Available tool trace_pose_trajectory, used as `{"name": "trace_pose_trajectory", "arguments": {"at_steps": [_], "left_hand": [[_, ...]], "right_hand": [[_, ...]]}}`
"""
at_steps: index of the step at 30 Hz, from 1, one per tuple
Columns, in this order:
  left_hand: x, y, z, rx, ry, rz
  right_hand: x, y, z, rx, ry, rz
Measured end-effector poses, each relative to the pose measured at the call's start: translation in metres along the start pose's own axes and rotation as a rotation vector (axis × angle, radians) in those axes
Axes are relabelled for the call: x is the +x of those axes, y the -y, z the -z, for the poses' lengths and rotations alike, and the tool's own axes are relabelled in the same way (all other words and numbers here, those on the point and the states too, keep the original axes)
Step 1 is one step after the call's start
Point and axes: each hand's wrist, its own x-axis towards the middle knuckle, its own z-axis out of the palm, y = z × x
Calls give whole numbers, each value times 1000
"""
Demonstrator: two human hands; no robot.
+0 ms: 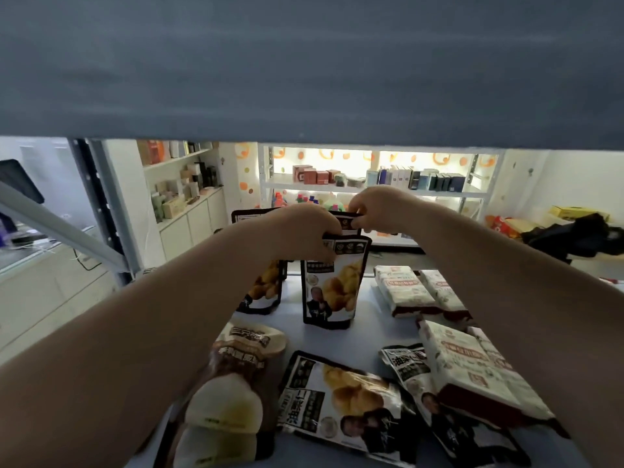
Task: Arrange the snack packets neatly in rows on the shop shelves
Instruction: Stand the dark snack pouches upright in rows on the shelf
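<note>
**Both hands on standing packets deep in the shelf**

Nearest on the shelf (368,319), a brown packet (236,373) and a flat black packet (341,400) lie beside tilted white packets (472,373) on the right. Farther in, an upright black packet (332,285) stands, and the left hand (304,231) grips its top edge. Just behind it, the right hand (378,206) pinches the top of a rear black packet (349,220).

a grey shelf board (304,62) spans the top of the view, and beyond it a white-walled room holds a brightly lit white rack (371,190) of small boxes, orange circles (243,186) dotting the wall beside it, a white cabinet (192,228) under box-filled shelves at left, and a dark garment (580,238) heaped at right
</note>
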Motion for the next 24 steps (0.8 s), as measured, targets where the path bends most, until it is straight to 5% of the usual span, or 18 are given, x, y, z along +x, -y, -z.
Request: {"name": "trace_pose_trajectory", "arguments": {"at_steps": [15, 19, 24], "left_hand": [[44, -24, -27, -86, -77, 79], [28, -16, -16, -177, -116, -21], [-25, 43, 25, -160, -294, 94]], "right_hand": [[-16, -41, 4, 1, 38, -81], [-14, -35, 14, -18, 92, -78], [3, -5, 34, 112, -127, -18]]}}
